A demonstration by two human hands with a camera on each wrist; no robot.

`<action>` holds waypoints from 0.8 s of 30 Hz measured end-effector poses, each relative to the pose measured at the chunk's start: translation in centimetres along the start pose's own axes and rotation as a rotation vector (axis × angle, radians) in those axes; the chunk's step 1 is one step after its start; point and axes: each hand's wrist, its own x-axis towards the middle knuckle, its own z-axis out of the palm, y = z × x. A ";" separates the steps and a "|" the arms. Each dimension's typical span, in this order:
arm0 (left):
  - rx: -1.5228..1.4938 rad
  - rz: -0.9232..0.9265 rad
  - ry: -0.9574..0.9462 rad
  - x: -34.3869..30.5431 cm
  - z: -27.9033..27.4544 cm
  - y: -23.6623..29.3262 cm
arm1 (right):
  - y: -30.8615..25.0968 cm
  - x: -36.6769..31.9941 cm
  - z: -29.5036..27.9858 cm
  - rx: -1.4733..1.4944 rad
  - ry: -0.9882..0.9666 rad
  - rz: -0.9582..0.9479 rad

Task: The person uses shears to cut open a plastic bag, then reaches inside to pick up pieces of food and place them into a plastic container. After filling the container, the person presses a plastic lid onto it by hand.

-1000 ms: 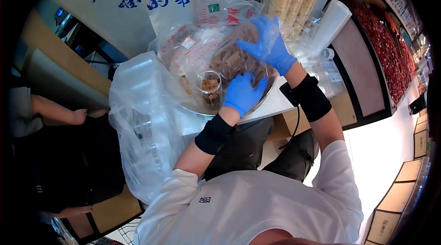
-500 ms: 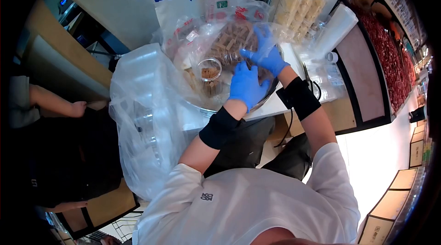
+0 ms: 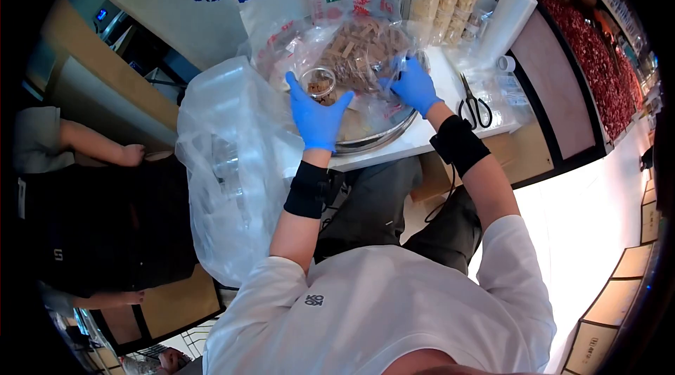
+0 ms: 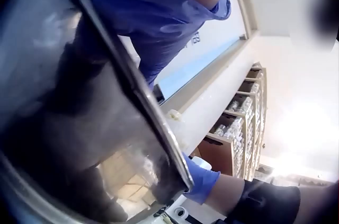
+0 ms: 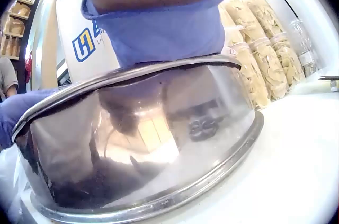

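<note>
A wide steel basin (image 3: 380,140) lined with a clear plastic bag (image 3: 299,41) holds a heap of brown stick-like pieces (image 3: 362,48). A round clear tub (image 3: 318,79) of smaller brown pieces stands at the heap's left, inside the basin. My left hand (image 3: 316,118), blue-gloved, reaches around the tub with thumb and fingers spread. At the basin's right side my right hand (image 3: 416,86), gloved too, touches the bag's plastic, its thumb and fingers apart and partly under the film. Both wrist views show mainly the basin's shiny outer wall (image 5: 159,128), which hides the fingertips.
Black-handled scissors (image 3: 475,109) and flat clear packs (image 3: 503,97) lie right of the basin. Tall packs of pale slices (image 3: 443,2) and a plastic roll (image 3: 508,20) stand behind. Stacked clear containers in a big plastic bag (image 3: 228,164) are on the left, near another person's arm (image 3: 102,141).
My left hand has left the brown heap and moved left to the tub. My right hand has drawn down from the raised bag edge, and the plastic has dropped lower around the heap.
</note>
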 end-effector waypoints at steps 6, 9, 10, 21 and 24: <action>-0.064 -0.155 -0.277 -0.8 -0.3 -0.8 | 2.3 0.6 1.4 0.024 0.029 0.003; 0.014 -0.053 -0.255 -0.7 -0.7 -0.7 | 2.3 0.6 1.4 0.023 0.024 -0.025; -0.034 0.010 -0.320 -0.5 -0.8 -0.7 | 2.1 0.6 1.3 -0.002 0.038 -0.033; -0.246 -0.243 -0.706 0.5 1.9 -3.9 | 0.0 0.6 0.0 -0.127 -0.042 0.055; -0.138 -0.237 -0.904 0.7 2.2 -3.9 | 0.4 0.7 0.3 -0.156 -0.021 0.061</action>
